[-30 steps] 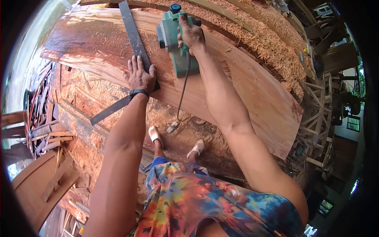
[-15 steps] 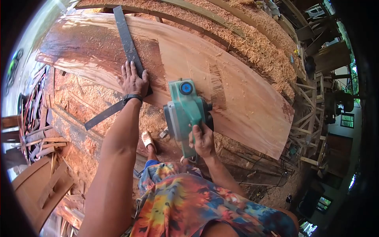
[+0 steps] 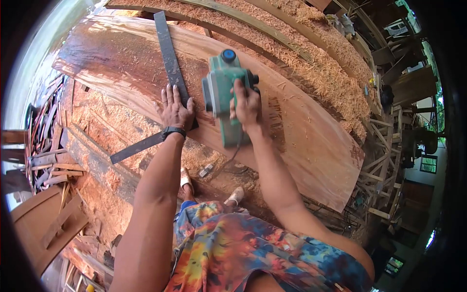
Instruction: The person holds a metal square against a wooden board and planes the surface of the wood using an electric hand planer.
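A wide wooden plank [image 3: 316, 151] lies slantwise, its left part dark and rough, its right part pale. My right hand [image 3: 247, 106] is wrapped round the handle of a green power planer [image 3: 224, 80], which sits over the plank's middle; a cord trails from its rear. My left hand [image 3: 175, 109] lies with fingers spread at the plank's near edge, by the corner of a dark metal square [image 3: 168, 48]. One arm of the square crosses the plank; the other sticks out past the near edge.
Wood shavings [image 3: 321, 73] are heaped beyond the plank among long boards. Scrap wood [image 3: 46, 126] is piled at the left, near a brown panel [image 3: 46, 224]. A timber frame [image 3: 386, 141] stands at the right. Below the plank are my feet in light shoes [image 3: 236, 195].
My right hand and the planer have moved away from my body, farther across the plank. My left hand stays beside the square; the whole view has shifted slightly.
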### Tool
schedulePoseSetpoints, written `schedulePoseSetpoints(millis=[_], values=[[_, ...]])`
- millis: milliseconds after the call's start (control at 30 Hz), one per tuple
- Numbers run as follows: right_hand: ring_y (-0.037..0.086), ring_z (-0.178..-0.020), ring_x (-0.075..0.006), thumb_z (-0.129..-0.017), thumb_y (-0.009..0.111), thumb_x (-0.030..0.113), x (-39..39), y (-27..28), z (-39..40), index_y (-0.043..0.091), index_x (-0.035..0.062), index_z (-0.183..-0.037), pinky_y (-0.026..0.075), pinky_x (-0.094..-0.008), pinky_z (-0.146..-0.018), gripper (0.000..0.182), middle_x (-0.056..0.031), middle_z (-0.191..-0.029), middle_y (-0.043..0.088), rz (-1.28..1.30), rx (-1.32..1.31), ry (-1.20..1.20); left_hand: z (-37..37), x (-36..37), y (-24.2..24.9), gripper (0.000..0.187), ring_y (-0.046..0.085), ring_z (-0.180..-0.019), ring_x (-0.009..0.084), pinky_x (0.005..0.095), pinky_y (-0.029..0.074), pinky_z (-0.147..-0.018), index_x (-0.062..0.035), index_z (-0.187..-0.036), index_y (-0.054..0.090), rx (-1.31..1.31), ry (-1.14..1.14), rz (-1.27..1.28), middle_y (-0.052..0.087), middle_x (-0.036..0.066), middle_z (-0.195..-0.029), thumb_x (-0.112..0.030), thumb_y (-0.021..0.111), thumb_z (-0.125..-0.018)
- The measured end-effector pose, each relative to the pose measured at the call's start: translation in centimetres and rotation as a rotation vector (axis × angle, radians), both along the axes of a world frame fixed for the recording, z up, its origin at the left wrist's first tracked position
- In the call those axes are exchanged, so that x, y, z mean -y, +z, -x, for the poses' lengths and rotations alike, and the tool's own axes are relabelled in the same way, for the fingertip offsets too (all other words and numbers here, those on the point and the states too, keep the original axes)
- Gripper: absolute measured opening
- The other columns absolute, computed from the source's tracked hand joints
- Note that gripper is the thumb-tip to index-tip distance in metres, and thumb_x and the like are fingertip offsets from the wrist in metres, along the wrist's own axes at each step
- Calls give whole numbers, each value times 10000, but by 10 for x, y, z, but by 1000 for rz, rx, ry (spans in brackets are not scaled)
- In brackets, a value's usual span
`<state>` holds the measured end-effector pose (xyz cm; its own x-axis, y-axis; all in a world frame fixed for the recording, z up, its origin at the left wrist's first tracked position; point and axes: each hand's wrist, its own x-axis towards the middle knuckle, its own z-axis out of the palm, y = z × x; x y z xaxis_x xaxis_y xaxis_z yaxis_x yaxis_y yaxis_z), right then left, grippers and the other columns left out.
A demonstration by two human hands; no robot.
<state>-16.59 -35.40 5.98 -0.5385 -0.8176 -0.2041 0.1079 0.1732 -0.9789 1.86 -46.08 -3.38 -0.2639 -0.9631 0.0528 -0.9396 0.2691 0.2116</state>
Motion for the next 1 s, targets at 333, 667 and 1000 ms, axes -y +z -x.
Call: schedulePoseSetpoints(millis=[333, 667, 1000], values=[[532, -430, -149, -953, 635, 627, 120, 3, 45, 613, 6, -885, 454, -309, -416, 625, -51, -604, 553, 102, 76, 19, 0, -1, -8, 756, 218, -1573, 275, 618, 125, -1241, -120, -1588, 367, -23, 2, 81, 312, 91, -1677, -548, 494, -978], [497, -411, -120, -982, 605, 610, -24, 6, -6, 598, 24, -918, 417, -296, -397, 590, -23, -564, 517, 41, 87, 14, -2, 5, -14, 696, 232, -1569, 266, 602, 142, -1236, -148, -1588, 374, -1, 2, 71, 301, 83, -1684, -546, 438, -1021], [503, -497, -59, -1055, 568, 457, -228, 4, -89, 593, 48, -1090, 420, -234, -451, 411, 19, -630, 515, -46, 169, 16, -1, 3, -15, 675, 224, -1571, 269, 614, 134, -1235, -133, -1588, 373, -10, 9, 84, 303, 82, -1683, -508, 435, -1030]])
